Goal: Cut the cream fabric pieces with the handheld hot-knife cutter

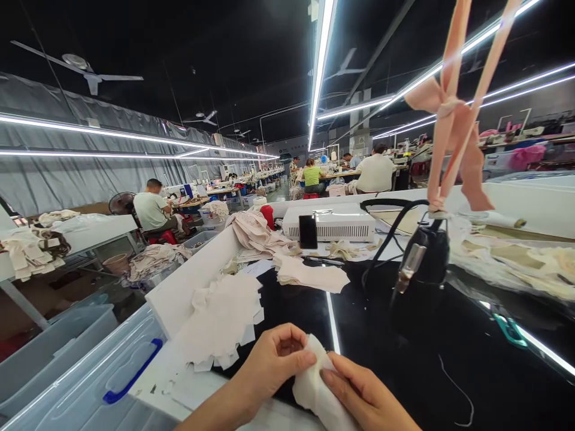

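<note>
Between my two hands is a cream-white piece of fabric (314, 392), folded or curled, held above the near edge of the glossy black tabletop (386, 359). My left hand (276, 359) pinches its upper left edge between thumb and fingers. On the other side, my right hand (357, 389) grips the cloth with the thumb on top. To the left lies a spread heap of cut cream fabric pieces (220, 317). Farther back rests a neat stack of similar pieces (309, 274).
A black iron (426, 257) stands at right, hung by knotted peach fabric strips (453, 120). Teal-handled scissors (510, 329) lie at far right. At the back are a white vented box (330, 224) and a phone (308, 232). A lidded plastic bin (130, 365) sits at left; people sit at machines beyond.
</note>
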`<move>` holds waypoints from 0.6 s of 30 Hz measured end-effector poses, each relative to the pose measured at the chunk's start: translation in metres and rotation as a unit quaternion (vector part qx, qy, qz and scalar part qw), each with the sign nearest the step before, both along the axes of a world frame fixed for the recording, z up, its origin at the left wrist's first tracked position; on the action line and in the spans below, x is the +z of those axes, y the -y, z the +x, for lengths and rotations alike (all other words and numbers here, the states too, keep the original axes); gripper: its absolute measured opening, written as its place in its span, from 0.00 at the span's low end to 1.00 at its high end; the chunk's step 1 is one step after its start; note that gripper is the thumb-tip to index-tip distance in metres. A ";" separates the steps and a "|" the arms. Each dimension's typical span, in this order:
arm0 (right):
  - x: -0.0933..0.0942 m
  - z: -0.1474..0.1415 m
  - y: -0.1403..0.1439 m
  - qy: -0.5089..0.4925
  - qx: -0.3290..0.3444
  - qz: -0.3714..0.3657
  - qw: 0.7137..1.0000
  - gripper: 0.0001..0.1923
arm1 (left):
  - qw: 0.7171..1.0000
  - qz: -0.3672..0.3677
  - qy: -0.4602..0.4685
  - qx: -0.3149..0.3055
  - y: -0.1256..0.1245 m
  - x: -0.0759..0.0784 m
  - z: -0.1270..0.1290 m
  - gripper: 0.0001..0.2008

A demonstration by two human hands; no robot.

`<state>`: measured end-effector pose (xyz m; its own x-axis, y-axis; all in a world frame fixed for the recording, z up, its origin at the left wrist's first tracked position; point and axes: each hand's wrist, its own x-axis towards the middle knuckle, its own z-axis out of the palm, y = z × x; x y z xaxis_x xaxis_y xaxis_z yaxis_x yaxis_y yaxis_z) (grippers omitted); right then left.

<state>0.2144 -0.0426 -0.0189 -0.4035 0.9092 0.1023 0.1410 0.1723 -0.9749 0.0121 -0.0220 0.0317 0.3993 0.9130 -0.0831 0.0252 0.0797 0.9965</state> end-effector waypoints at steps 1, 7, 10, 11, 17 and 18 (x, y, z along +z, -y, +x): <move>0.001 0.000 0.000 0.003 0.006 -0.004 1.000 0.33 | 1.000 0.000 -0.001 0.005 0.000 -0.001 -0.001 0.30; -0.006 -0.007 0.001 -0.006 0.049 -0.014 0.999 0.33 | 1.000 0.009 -0.009 0.010 0.003 -0.001 -0.005 0.25; -0.011 -0.008 0.003 -0.003 0.085 -0.013 0.996 0.32 | 0.999 0.025 -0.017 0.014 0.004 0.001 -0.005 0.24; -0.011 -0.008 0.004 0.002 0.090 -0.013 0.996 0.31 | 0.999 0.026 -0.021 0.016 0.004 0.002 -0.004 0.24; 0.002 0.017 0.019 0.037 0.040 0.003 0.998 0.25 | 0.998 0.002 -0.062 0.028 0.005 0.003 -0.005 0.28; 0.005 0.024 0.023 0.041 0.016 0.000 0.999 0.23 | 0.997 0.004 -0.072 0.032 0.004 0.004 -0.006 0.28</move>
